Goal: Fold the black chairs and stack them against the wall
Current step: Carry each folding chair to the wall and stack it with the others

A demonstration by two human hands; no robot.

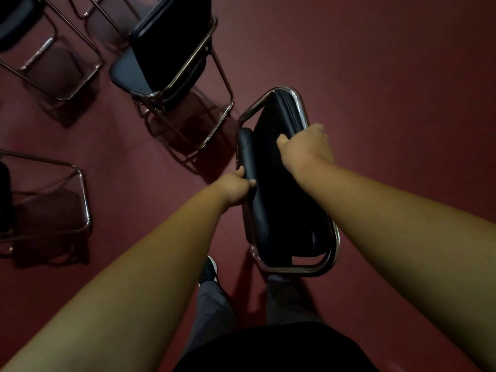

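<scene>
Both forearms extend to the folded black chair (279, 189), seemingly lifted off the floor (402, 76), left hand (236, 187) gripping its padded edge and right hand (306, 149) its chrome frame, fingers (239, 171) curled around both; carry it level, clear of the open chairs (166, 55) beside it.

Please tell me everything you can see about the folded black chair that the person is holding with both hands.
The folded black padded chair with a shiny chrome tube frame is closed flat, seat against back. The cushions look like smooth black vinyl; the rounded tube loops around both ends. It is in front of the person's legs, over the dark red floor, apparently lifted. The left hand grips its left edge and the right hand grips its right frame tube.
</scene>
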